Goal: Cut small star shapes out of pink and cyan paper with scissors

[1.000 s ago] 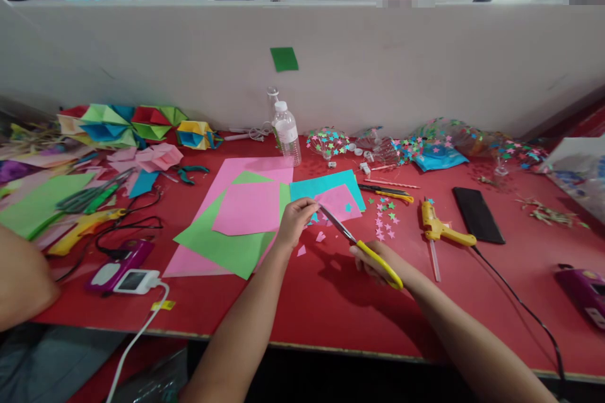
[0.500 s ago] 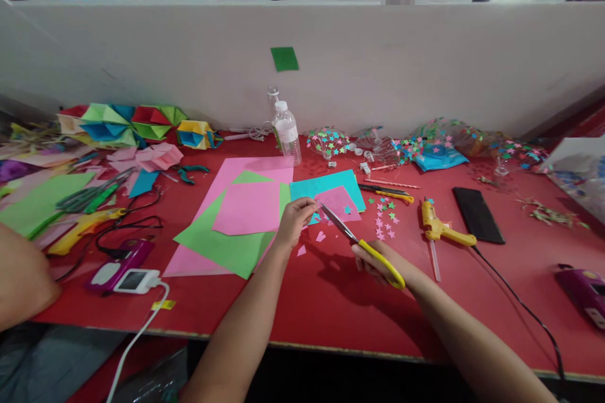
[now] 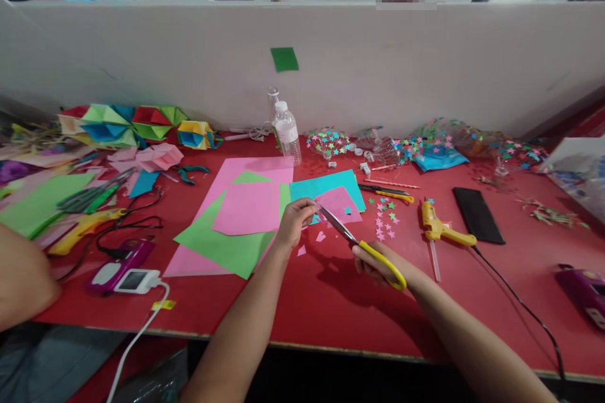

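Note:
My right hand (image 3: 375, 262) is closed round the yellow handles of a pair of scissors (image 3: 338, 225), whose blades point away to the upper left. At the blade tips, my left hand (image 3: 297, 217) pinches with thumb and fingers; what sits between them is too small to make out. Just behind lie a pink paper piece (image 3: 341, 204) and a blue sheet (image 3: 321, 186). Pink scraps (image 3: 321, 236) lie below the blades. Small cut paper stars (image 3: 379, 224) are scattered to the right. Left of my left hand, a pink square (image 3: 248, 208) rests on a green sheet (image 3: 198, 236).
On the red table (image 3: 331, 321) stand a water bottle (image 3: 287, 135) and star-covered clear plastic pieces (image 3: 328, 141). A yellow glue gun (image 3: 442, 227), a black phone (image 3: 478, 214) and a cutter (image 3: 387, 192) lie right. Another person's arm (image 3: 23, 277) is at left, near a purple power strip (image 3: 120, 264).
Almost nothing differs. My right hand and the scissor handles have shifted very slightly to the right; my left hand stays in place.

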Demonstrator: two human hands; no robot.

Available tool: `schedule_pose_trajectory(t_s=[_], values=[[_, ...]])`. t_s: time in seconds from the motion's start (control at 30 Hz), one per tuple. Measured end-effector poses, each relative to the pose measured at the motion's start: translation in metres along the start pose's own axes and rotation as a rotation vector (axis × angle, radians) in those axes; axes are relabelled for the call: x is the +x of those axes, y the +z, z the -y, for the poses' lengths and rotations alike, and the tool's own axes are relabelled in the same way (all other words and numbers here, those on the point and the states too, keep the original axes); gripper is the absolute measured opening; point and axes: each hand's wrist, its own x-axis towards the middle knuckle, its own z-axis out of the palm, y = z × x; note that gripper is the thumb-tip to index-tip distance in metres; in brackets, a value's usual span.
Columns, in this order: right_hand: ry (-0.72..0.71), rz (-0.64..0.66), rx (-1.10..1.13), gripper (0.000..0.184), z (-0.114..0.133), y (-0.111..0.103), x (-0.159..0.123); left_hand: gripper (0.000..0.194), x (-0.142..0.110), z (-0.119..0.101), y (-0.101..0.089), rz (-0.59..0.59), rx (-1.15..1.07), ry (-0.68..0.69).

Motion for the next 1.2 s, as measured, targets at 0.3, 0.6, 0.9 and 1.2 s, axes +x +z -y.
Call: schedule_pose_trajectory(t_s=[0.3, 0.6, 0.9, 1.2], values=[[0.07, -0.064, 0.002, 0.056, -0.0002, 0.0024, 0.0016, 0.018, -0.0011, 0.0, 0.0026, -0.027, 0.036, 0.036], [0.075, -0.096, 0.019, 0.053, -0.0009, 0.0044, 0.0044, 0.021, -0.0039, -0.0013, 0.0097, -0.049, 0.004, 0.03], [0.11, -0.083, -0.006, 0.054, 0.0003, 0.0027, 0.0039, 0.019, -0.0036, -0.0024, 0.0084, -0.077, 0.045, 0.037], [0.081, -0.086, 0.005, 0.056, -0.0026, 0.0017, 0.0038, 0.021, -0.0027, -0.0007, 0.008, -0.097, 0.028, 0.03]])
